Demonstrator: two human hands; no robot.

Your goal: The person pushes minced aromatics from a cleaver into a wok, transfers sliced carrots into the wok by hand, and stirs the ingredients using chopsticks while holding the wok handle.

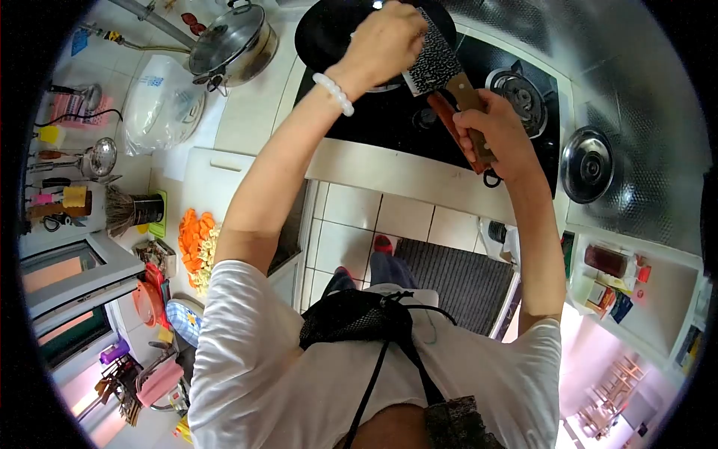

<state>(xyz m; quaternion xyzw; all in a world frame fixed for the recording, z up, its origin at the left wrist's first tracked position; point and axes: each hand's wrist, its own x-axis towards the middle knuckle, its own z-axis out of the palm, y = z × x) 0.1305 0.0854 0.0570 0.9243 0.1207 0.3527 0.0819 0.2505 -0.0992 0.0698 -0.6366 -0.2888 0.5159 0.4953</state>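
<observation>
My right hand [497, 135] is closed around the brown handle of a cleaver [437, 61], whose dark, textured blade points up toward the wok [318, 45]. My left hand [385, 43], with a white bead bracelet at the wrist, is over the wok beside the blade's far end. Its fingers are curled at the blade; what is in them, if anything, is hidden. Below the cleaver runs the wok's reddish wooden handle [452, 129], close under my right hand; I cannot tell whether they touch. My left hand and forearm hide part of the wok.
The wok sits on a black gas hob [374, 123], with a bare burner [517, 97] at right. A lid [587, 165] lies beside the hob. At left stand a lidded pot [243, 52] and a plastic-covered item [161, 105]. Sliced carrots [196, 239] lie on the left counter.
</observation>
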